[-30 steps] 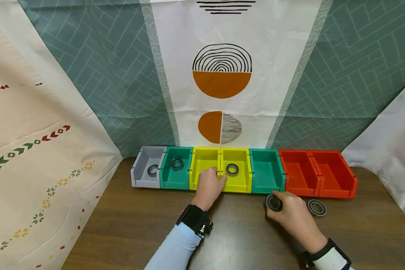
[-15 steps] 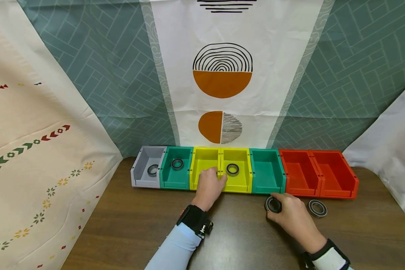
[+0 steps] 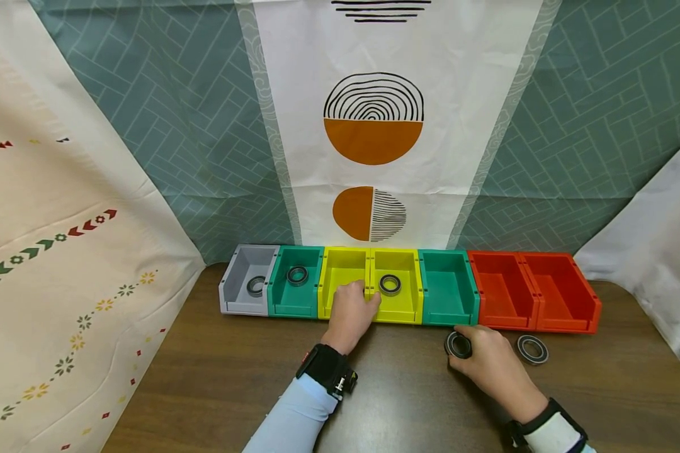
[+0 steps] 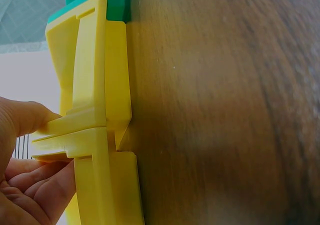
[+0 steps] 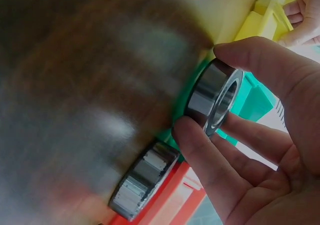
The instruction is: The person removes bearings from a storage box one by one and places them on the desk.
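Left hand (image 3: 351, 318): fingers pinching two yellow bins (image 3: 398, 316) where they meet. Right hand (image 3: 492, 363): fingers gripping metal ring (image 5: 210, 92); second ring (image 5: 145, 179) nearby.

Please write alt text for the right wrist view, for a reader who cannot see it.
The right hand pinches a metal ring near a brown table. A second ring lies near a red bin; behind are a green bin, yellow bins and part of the left hand.

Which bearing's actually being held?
The bearing pinched in the right hand; the loose bearing lies on the table, and three others sit in bins.
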Available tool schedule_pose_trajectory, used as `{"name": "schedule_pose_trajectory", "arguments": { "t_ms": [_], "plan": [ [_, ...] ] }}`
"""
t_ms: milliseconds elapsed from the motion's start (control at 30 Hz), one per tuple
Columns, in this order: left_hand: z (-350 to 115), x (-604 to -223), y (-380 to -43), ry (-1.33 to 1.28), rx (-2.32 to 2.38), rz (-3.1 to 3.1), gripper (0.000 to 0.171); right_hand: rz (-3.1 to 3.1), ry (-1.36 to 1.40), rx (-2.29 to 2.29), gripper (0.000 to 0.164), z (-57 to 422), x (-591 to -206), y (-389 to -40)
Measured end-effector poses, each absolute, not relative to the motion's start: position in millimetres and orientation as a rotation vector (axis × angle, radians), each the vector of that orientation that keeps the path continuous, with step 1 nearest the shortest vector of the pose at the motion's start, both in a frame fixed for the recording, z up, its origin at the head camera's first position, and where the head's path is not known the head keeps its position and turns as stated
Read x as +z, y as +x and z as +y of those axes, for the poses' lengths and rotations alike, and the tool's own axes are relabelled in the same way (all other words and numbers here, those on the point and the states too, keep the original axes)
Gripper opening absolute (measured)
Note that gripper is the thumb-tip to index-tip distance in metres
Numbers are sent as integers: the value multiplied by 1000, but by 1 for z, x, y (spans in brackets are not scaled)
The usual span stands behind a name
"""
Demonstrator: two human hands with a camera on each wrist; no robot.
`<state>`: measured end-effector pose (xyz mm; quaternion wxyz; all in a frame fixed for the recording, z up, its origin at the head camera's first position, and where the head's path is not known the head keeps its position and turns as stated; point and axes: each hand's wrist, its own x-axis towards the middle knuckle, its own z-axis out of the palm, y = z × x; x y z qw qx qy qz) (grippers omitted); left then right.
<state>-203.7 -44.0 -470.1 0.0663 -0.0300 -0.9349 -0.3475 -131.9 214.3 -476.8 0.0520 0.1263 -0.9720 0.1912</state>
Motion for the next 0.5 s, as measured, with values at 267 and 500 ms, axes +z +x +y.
{"name": "schedule_pose_trajectory", "arguments": {
  "t_ms": [267,500],
  "plan": [
    [-44,-470,-204,-88,-1030,-2829,27,-2993,373,574,50,215,-475,-132],
    [-44,-470,-204,-87,-1038,-2833,27,-3006,375,580,49,214,-474,-132]
  ]
}}
